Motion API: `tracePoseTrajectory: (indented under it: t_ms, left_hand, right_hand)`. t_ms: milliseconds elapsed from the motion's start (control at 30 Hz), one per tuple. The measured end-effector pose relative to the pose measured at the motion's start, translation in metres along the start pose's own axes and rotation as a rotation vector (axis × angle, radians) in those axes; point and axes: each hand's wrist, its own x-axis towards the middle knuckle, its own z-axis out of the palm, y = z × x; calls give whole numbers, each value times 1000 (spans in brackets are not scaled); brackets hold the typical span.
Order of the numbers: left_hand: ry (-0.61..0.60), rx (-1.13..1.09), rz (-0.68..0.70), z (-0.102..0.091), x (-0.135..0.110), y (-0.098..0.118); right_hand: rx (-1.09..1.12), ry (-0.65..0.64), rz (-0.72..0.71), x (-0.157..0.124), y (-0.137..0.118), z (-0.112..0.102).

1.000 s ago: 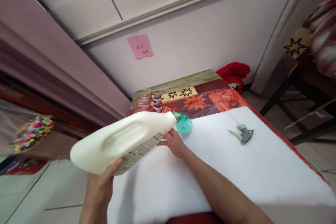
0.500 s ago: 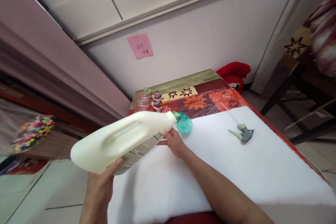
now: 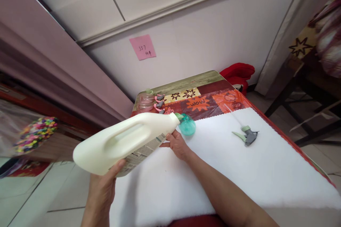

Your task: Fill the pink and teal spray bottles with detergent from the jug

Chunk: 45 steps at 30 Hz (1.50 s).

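A large cream detergent jug (image 3: 128,131) is tilted toward the right, its green spout over the mouth of a small teal spray bottle (image 3: 188,126). My left hand (image 3: 108,177) grips the jug near its base, thumb on the side. Around the underside of the jug's neck my right hand (image 3: 177,145) is closed, beside the teal bottle. The teal bottle stands on a white fluffy mat (image 3: 213,173); whether liquid flows is hard to see. A grey and green trigger sprayer head (image 3: 249,136) with a clear tube lies on the mat to the right.
Clear pink spray bottles (image 3: 146,103) with pink and grey trigger heads (image 3: 160,103) lie at the back left of the table. A printed red cover (image 3: 197,104) lies behind the mat. The wall carries a pink note (image 3: 143,47). To the right stands a dark stool (image 3: 287,106).
Almost nothing differs. Both hands keep the jug tilted over the teal bottle; the view has shifted very slightly.
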Motion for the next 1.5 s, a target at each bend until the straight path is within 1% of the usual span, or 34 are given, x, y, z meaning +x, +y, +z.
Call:
tracePoseTrajectory:
  t_ms: [100, 633, 867, 1133, 1400, 1500]
  left_hand:
    - [-41, -36, -3, -2, 0, -1]
    - [-22, -51, -8, -4, 2, -5]
    - [-45, -52, -4, -3, 1, -3]
    - [-47, -61, -6, -6, 2, -7]
    - [-16, -31, -18, -4, 1, -4]
    - [-25, -32, -14, -3, 1, -4]
  right_hand:
    - [2, 5, 5, 0, 1, 0]
    - [-1, 8, 8, 0, 1, 0]
    - [-2, 5, 11, 0, 0, 1]
    - [-12, 12, 14, 1, 0, 0]
    - [-1, 15, 11, 0, 0, 1]
    - [-2, 19, 14, 0, 1, 0]
